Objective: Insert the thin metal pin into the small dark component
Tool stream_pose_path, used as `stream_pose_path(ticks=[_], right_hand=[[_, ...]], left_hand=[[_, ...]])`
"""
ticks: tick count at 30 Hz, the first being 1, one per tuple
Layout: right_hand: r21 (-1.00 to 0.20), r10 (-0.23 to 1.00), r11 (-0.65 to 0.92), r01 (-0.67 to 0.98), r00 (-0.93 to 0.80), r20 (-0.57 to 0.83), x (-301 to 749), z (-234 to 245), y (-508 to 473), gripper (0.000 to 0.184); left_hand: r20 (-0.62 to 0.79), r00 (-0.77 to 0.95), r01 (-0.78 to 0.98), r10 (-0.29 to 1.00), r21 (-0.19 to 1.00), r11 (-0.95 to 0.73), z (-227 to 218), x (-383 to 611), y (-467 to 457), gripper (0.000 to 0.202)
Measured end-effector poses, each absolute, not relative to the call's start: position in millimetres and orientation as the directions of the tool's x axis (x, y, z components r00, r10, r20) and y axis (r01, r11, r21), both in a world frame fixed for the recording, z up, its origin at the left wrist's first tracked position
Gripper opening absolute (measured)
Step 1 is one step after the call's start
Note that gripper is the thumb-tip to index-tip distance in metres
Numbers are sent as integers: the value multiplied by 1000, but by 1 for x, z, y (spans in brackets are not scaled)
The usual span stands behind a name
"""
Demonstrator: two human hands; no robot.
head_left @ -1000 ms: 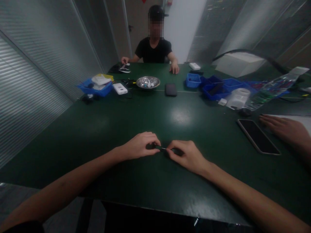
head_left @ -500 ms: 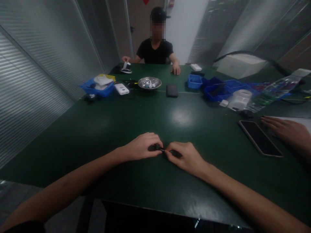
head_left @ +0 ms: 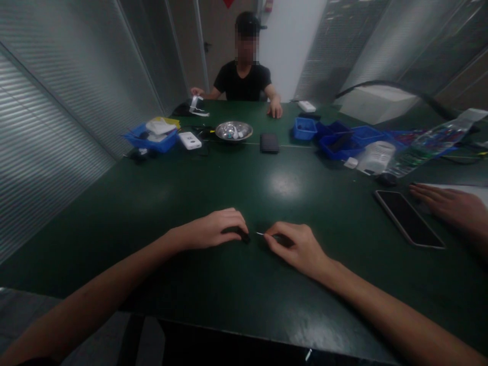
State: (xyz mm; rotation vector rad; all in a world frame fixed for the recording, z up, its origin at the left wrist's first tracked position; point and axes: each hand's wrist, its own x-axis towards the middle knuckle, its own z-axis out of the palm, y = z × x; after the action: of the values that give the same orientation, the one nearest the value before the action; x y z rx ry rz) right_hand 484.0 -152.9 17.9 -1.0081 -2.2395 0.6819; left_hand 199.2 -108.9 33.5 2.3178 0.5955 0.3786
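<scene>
Near the front middle of the green table (head_left: 183, 193), my left hand (head_left: 217, 229) pinches a small black piece (head_left: 246, 237) between thumb and fingers, low over the tabletop. The kind of piece is too dark and small to tell. Just to its right, my right hand (head_left: 299, 246) is closed in a pinch on a thin, pale metallic pin-like piece (head_left: 260, 234) that points left. A short gap separates that tip from the black piece. Most of what each hand holds is hidden by its fingers.
A phone (head_left: 409, 218) lies at right beside another person's hand (head_left: 452, 206). Farther back are a steel bowl (head_left: 247, 135), a dark square case (head_left: 270, 143), a white power bank (head_left: 189, 141), blue bins (head_left: 305, 129) and a plastic bottle (head_left: 427, 145). A person (head_left: 244, 81) sits opposite.
My hands have drawn apart, the left one moving left and the right one slightly right. The pin-like piece has come away from the black piece.
</scene>
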Motion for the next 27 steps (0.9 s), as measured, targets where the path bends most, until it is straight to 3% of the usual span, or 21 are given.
stream_pose_path(ticks=[6,13,19,27], right_hand=[[-647,786,584,490,-541,299,486,19,-152,18],[-645,783,587,489,-547,297,490,19,-153,19],[-645,782,587,489,-550,294,492,21,-154,18],[-640,778,592,490,-553,297,495,18,-153,19]], left_hand=[[97,694,548,714,572,-611,26,145,-67,25],[127,429,791,895,425,-439,23,79,-29,32],[64,309,829,949,470,-302,29,69,-31,40],[116,171,816,978,540,-206,16,55,-22,38]])
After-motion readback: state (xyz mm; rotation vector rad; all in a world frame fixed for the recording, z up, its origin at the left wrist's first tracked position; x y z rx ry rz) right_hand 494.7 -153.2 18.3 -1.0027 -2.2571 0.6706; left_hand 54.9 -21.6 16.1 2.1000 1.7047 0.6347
